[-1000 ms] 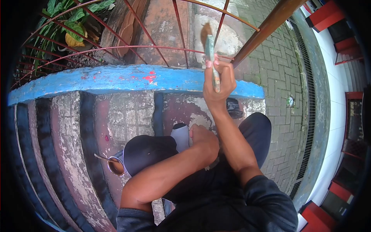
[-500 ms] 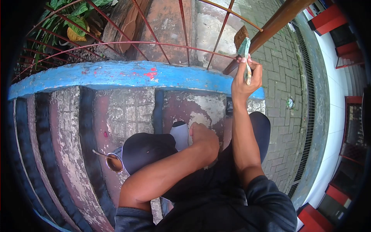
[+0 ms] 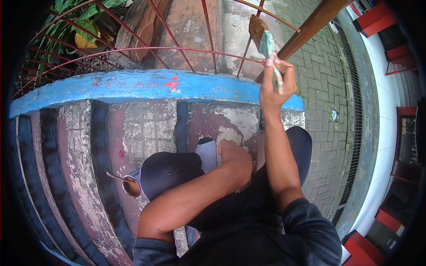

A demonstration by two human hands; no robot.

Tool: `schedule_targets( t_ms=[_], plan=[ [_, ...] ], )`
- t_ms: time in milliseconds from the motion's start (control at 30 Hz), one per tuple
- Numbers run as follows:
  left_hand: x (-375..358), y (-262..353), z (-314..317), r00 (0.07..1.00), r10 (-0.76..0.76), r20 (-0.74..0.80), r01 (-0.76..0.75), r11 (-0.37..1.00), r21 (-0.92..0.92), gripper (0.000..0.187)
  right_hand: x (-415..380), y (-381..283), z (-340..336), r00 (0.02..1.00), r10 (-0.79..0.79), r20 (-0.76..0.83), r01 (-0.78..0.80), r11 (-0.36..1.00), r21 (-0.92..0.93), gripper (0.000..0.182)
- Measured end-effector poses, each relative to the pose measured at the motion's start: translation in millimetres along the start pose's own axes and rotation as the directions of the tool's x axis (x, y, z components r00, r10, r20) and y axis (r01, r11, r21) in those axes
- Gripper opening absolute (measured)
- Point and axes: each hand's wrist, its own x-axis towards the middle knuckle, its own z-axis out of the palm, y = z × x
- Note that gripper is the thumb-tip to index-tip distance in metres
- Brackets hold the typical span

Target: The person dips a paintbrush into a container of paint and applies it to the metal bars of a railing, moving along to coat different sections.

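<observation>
My right hand [image 3: 278, 82] grips a paintbrush [image 3: 266, 42] by its pale, paint-stained handle. The brush has a green-smeared ferrule and wide brown bristles, which point up and left beside a brown post [image 3: 313, 29]. Thin red-brown fence bars [image 3: 208, 37] stand around the bristles in this view. My left hand [image 3: 234, 156] is closed in a fist in front of my lap, near a grey and black shoe [image 3: 206, 153]. Its curled fingers face away, so I cannot tell whether they hold anything. By my left knee is a can [image 3: 132, 187] with brown inside and a thin stick across its rim.
A blue-painted kerb [image 3: 146, 84] with red chips runs beneath the fence. Worn steps [image 3: 75, 142] in maroon, grey and black lie to the left. Leafy plants [image 3: 86, 29] grow behind the bars. Brick paving [image 3: 321, 146] and a drain grate [image 3: 355, 115] lie on the right.
My right hand has shifted slightly up and left with the paintbrush, whose bristles now tilt further left, away from the post. My left hand and the can stay where they were.
</observation>
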Motion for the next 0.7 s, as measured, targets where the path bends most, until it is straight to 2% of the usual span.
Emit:
schedule_targets(
  t_ms=[100,200,333,400,433,500,533,600,633,667,700],
  plan=[
    [-1.1,-3.2,-1.1,1.000,-0.008,0.003,0.008,1.000,-0.009,0.031,5.4,7.8,-8.4,0.997,-0.076,0.004,0.076,0.997,-0.029,0.011],
    [-1.5,-2.9,-0.5,1.000,0.000,0.013,0.000,1.000,-0.005,0.031,-1.3,-0.2,-5.9,1.000,-0.010,-0.020,0.009,1.000,-0.029,0.010],
    [-3.6,-5.1,1.5,1.000,0.006,0.011,-0.006,1.000,0.006,0.032,-8.2,-7.8,3.8,1.000,-0.009,-0.029,0.009,1.000,-0.017,0.011],
    [-5.1,-5.7,1.9,1.000,-0.004,0.008,0.004,1.000,-0.005,0.033,-11.4,-7.7,8.2,0.991,-0.013,-0.132,0.008,0.999,-0.042,0.009],
    [-5.7,-6.2,2.2,1.000,-0.012,0.003,0.012,1.000,-0.010,0.033,-12.1,-9.3,8.5,0.992,-0.015,-0.124,0.010,0.999,-0.039,0.009],
    [-4.6,-7.2,3.8,1.000,-0.022,0.006,0.022,1.000,-0.018,0.033,-11.8,-13.5,8.1,0.973,0.152,-0.175,-0.143,0.988,0.061,0.009],
    [-3.5,-7.1,5.1,1.000,-0.028,0.014,0.028,0.999,-0.015,0.034,-10.4,-13.8,10.1,0.974,0.151,-0.169,-0.143,0.988,0.062,0.009],
    [-1.3,-6.3,7.9,0.999,-0.026,0.022,0.027,0.999,-0.017,0.034,-5.1,-16.6,14.3,0.990,-0.133,-0.045,0.120,0.970,-0.212,0.012],
    [-0.3,-6.4,8.0,0.999,-0.028,0.030,0.029,0.999,-0.017,0.034,-5.5,-22.2,21.3,0.976,-0.218,-0.028,0.209,0.958,-0.197,0.013],
    [0.2,-6.8,7.8,0.999,-0.027,0.029,0.027,1.000,-0.013,0.034,-9.1,-27.2,27.0,0.975,-0.219,-0.030,0.209,0.957,-0.201,0.013],
    [-0.1,-6.9,8.0,0.999,-0.022,0.036,0.023,1.000,-0.009,0.034,-13.9,-32.8,30.4,0.974,-0.225,0.020,0.226,0.966,-0.123,0.012]
  ],
)
